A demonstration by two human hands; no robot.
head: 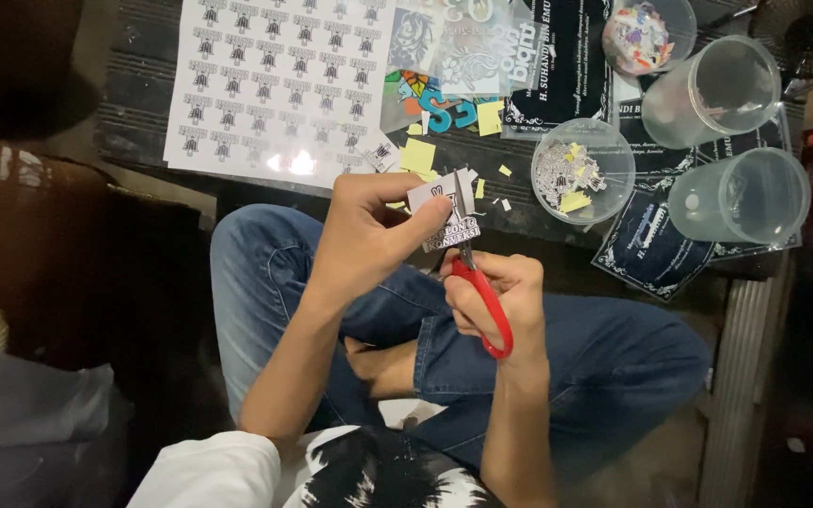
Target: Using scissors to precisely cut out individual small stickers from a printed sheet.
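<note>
Left hand [369, 235]: grip clamped on a small printed paper cutout [446, 214] — thumb and fingertips pinching its left edge, held above the lap, just short of the desk [143, 141] edge.
Right hand [501, 301]: grip closed through the loops of red-handled scissors [482, 296], blades pointing up into the cutout's lower edge.
Cutout: grey-and-white with dark print, roughly upright between both hands.
Sticker sheet [275, 80]: white, rows of small dark emblems, flat on the desk beyond the left hand.
Yellow scraps [416, 155]: scattered on the desk near the sheet's lower right corner.
Clear round tub [583, 171]: right of the cutout — holding cut pieces and yellow bits.
Clear cups [736, 141]: two, lying on their sides at far right.
Legs: crossed, in blue jeans [604, 357], under the hands.
</note>
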